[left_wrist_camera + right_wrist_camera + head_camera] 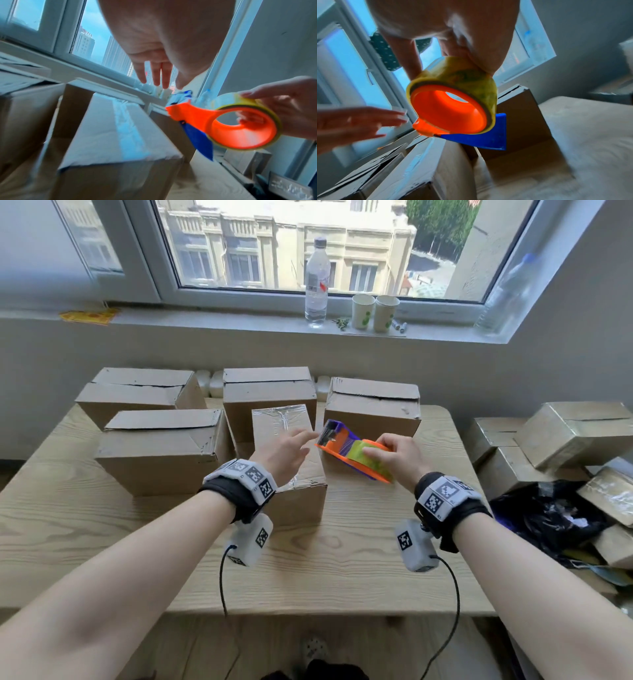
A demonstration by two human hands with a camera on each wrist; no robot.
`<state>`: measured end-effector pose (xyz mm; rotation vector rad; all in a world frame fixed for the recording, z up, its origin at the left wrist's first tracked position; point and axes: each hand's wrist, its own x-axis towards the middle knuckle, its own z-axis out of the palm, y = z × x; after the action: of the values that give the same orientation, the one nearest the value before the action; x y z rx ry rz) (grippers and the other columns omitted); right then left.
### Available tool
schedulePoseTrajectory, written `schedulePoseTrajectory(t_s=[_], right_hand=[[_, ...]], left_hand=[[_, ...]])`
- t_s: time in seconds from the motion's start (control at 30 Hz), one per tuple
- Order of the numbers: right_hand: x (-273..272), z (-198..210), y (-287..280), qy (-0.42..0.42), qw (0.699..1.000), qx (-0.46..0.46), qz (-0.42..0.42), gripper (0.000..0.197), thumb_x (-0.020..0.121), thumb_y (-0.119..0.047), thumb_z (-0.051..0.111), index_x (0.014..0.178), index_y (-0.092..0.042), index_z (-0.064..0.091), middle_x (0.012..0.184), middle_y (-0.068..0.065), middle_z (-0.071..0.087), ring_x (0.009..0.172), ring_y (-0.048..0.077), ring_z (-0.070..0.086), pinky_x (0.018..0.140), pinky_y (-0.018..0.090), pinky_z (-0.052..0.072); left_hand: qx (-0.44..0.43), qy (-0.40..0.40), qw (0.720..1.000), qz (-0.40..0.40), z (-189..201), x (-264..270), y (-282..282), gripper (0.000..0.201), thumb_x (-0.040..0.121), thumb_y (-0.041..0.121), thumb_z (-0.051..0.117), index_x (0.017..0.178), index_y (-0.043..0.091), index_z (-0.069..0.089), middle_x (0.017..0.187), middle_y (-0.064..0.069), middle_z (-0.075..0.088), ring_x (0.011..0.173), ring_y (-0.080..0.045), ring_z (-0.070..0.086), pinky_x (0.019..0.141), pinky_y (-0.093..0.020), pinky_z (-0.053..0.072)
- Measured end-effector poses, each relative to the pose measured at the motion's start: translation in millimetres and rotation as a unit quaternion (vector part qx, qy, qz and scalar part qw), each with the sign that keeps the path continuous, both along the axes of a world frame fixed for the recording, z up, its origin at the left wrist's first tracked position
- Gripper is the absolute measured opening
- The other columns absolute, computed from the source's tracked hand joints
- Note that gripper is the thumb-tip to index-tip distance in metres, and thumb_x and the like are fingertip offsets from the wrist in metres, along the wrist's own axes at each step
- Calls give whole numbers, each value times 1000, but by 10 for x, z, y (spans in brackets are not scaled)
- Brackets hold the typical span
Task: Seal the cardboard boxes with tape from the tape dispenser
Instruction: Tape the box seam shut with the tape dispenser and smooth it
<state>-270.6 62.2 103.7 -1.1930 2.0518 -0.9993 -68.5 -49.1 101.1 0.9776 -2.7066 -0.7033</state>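
Matt brown cardboard boxes (161, 451); glossy orange plastic tape dispenser (346, 451); shiny tape; pale wood-grain table (342, 570).

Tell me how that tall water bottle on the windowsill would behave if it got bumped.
The water bottle would probably tip easily: it stands tall and narrow. It looks nearly full, so fairly heavy. On its side, its round body would likely roll along the windowsill.

Head view looks down over the table (342, 559); both close wrist views face the window (96, 40).
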Motion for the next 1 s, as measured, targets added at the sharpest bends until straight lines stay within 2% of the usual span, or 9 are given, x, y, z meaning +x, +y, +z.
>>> schedulePoseTrajectory(t_s=[0.07,0.17,0.27,0.37,0.5,0.6,0.7,0.83,1.0], right_hand=[[58,94,-32,14,999,2,40,21,64,-43,61,62,-23,54,62,-4,52,59,10,46,54,24,35],[117,180,-69,28,996,2,90,20,64,-44,61,65,-25,54,65,-5,52,62,10,47,57,24,37],[141,237,-111,51,990,9,133,21,73,-40,67,68,-26,52,68,-7,51,62,8,47,58,23,36],[159,250,-172,68,986,17,153,19,84,-28,68,71,-24,54,70,-6,52,65,10,48,61,25,38],[203,257,-259,59,986,42,149,21,87,-27,65,69,-22,55,69,-5,52,66,11,48,58,23,37],[247,287,-336,78,982,68,157,21,88,-31,63,71,-18,59,74,-1,54,71,13,50,60,25,39],[306,337,-408,116,974,86,172,22,89,-34,61,84,-13,62,82,1,56,77,15,51,66,28,40],[401,419,-487,178,963,84,183,18,87,-32,62,85,-14,60,85,3,56,80,17,51,67,27,37],[442,451,-497,210,956,73,192,17,86,-32,62,85,-16,58,87,5,57,81,19,53,72,31,43]], left_hand=[[-28,24,999,-14,96,-80,-19,42,98,12,41,140,20,42,141,-6,41,126,-23,43,100,-29,35],[-41,-12,999,-33,163,-152,-57,38,98,14,41,135,22,48,142,-8,39,126,-24,40,102,-34,36],[-39,-23,998,-31,185,-155,-103,23,97,16,45,117,10,56,134,-9,44,121,-26,43,97,-36,40],[-40,-14,999,-26,222,-127,-106,13,94,15,50,103,7,55,127,-10,47,114,-26,45,92,-42,44],[-82,-67,994,-25,287,-94,-86,17,95,20,49,106,8,57,135,-10,37,127,-26,29,101,-35,33],[-91,-113,989,-12,283,-55,-81,21,95,26,50,110,13,56,131,-11,36,126,-27,24,101,-36,29],[-72,-121,990,-1,266,-10,-88,19,96,25,48,110,13,54,125,-11,40,121,-27,27,97,-36,29],[-14,-101,995,18,294,23,-119,19,97,24,45,110,12,52,111,-11,51,115,-26,30,96,-39,32],[60,-70,995,38,377,99,-171,15,94,10,49,107,14,53,96,-8,59,84,-22,54,76,-34,45]])
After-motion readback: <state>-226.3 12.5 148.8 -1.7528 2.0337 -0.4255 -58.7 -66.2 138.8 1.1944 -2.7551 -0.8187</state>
